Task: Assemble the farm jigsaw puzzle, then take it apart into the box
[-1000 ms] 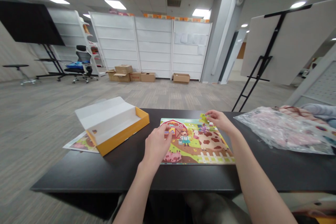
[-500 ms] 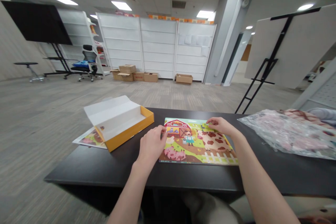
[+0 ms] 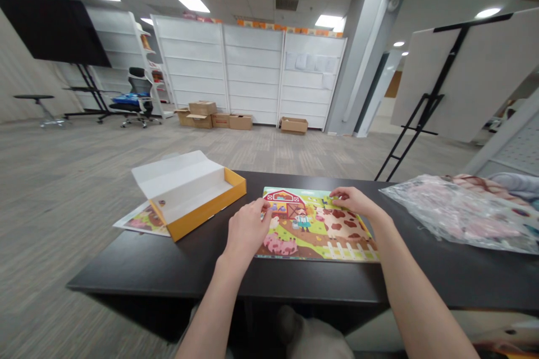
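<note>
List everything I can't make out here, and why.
All in the head view:
Whether the right hand grips anything: its fingers hide the spot.
Part of the farm puzzle's left edge: behind the left hand.
Part of the printed sheet: behind the yellow box.
Exact contents of the plastic bag: crinkled film.
Wall papers: too small to read.

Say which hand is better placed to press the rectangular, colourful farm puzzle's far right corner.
Probably the right hand: nearer that corner of the puzzle; the left hand is by its left edge.
</note>
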The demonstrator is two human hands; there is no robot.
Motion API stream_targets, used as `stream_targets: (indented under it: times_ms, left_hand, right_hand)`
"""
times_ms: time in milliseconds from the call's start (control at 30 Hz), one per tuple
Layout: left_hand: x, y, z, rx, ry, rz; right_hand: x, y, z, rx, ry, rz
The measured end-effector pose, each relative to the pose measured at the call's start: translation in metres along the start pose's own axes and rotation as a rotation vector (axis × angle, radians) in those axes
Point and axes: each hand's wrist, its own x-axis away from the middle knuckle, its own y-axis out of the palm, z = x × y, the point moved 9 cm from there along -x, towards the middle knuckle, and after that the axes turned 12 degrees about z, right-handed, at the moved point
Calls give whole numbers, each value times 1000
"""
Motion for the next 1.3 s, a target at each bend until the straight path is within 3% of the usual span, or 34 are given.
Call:
stream_targets:
  times_ms: [233, 433, 567, 667, 900, 1067, 1133, 1300]
  left_hand:
    - [0, 0, -2, 18, -13, 6]
    - [1, -2, -6, -2, -14, 6]
    - [-1, -3, -11, -13, -15, 7]
    - [-1, -3, -18, -24, -19, -3]
    - [1, 15, -33, -47, -49, -117]
    - [-2, 27, -32, 52, -59, -142]
    - [-4, 28, -33, 64, -70, -135]
    - [-11, 31, -37, 71, -104, -152]
  right_hand:
    - [0, -1, -2, 163, -22, 23]
    - [-2, -11, -12, 175, -80, 121]
    - [2, 0, -11, 146, -51, -5]
    - [2, -3, -10, 160, -53, 22]
    - [4, 2, -3, 120, 23, -23]
    - [2, -12, -8, 128, -13, 100]
    - [7, -21, 2, 97, 26, 164]
    - [47, -46, 57, 248, 287, 255]
